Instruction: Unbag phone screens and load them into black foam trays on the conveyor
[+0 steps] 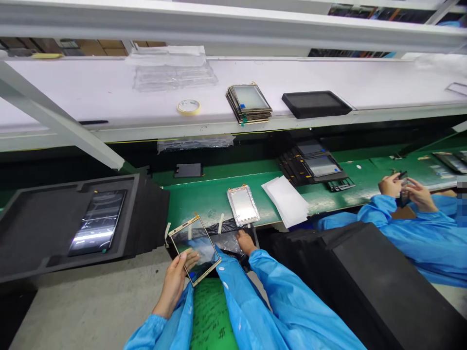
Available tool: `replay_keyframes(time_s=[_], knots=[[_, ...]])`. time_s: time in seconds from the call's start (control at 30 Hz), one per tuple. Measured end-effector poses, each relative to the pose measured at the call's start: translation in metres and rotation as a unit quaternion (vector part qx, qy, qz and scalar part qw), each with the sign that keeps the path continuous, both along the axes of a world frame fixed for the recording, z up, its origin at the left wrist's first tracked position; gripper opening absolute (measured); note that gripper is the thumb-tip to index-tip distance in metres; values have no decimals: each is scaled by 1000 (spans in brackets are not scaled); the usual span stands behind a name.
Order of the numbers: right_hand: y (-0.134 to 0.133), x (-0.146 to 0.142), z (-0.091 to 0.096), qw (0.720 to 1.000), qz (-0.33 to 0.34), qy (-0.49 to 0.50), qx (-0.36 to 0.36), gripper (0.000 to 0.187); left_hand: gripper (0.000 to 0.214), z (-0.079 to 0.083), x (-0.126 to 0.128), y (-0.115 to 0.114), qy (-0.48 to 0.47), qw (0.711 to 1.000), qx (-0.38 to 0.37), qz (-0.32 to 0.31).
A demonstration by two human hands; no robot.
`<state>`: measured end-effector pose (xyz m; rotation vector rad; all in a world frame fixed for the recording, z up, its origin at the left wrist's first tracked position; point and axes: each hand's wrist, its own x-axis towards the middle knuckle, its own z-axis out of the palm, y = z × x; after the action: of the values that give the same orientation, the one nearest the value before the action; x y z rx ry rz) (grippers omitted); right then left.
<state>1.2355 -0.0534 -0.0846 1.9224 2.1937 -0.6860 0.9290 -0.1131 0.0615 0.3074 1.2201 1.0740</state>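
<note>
My left hand [176, 283] holds a clear glass panel with a gold frame [195, 250] upright and tilted, its lower edge in my fingers. My right hand [246, 241] rests on a crumpled black plastic sheet [228, 238] at the edge of the green bench [215, 197], with nothing visibly held. Strips of tape stick up from that sheet. Just beyond it lies a silver panel with a gold frame [242, 205]. White paper sheets [284, 201] lie to the right of that panel.
A black foam tray [44, 228] holding a dark panel sits to my left, and a large black foam block [379, 287] to my right. A co-worker's hands [403, 190] hold a dark panel at right. A white upper shelf carries stacked panels [249, 103], a black tablet-like panel [315, 103], and a tape roll [188, 107].
</note>
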Motion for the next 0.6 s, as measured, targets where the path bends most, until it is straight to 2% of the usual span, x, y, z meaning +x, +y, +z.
replay_keyframes(time_s=[0.1, 0.13, 0.3, 0.37, 0.4, 0.43, 0.47, 0.53, 0.57, 0.6], knots=[[-14, -8, 8, 1000, 20, 10, 7, 33, 59, 4, 8, 8, -7, 1000, 12, -5], [-16, -11, 11, 1000, 6, 18, 16, 35, 59, 5, 11, 11, -9, 1000, 16, -8], [-8, -13, 38, 982, -158, 99, 14, 29, 58, 13, 28, 29, -10, 999, 44, -17], [1, -14, 53, 978, -176, 114, 9, 37, 58, 16, 34, 37, -14, 999, 50, -13], [4, -16, 63, 969, -188, 159, 7, 45, 59, 17, 38, 40, -16, 998, 51, -12], [7, -19, 73, 951, -200, 235, 0, 52, 60, 19, 41, 43, -17, 998, 51, -13], [8, -24, 84, 919, -207, 335, -14, 57, 61, 21, 46, 46, -17, 998, 51, -16], [8, -35, 108, 828, -202, 522, -37, 61, 62, 29, 56, 52, -16, 998, 55, -23], [8, -40, 121, 794, -199, 573, -33, 65, 62, 34, 62, 55, -19, 998, 59, -28], [9, -42, 135, 783, -199, 589, -13, 67, 62, 42, 68, 58, -28, 997, 66, -37]])
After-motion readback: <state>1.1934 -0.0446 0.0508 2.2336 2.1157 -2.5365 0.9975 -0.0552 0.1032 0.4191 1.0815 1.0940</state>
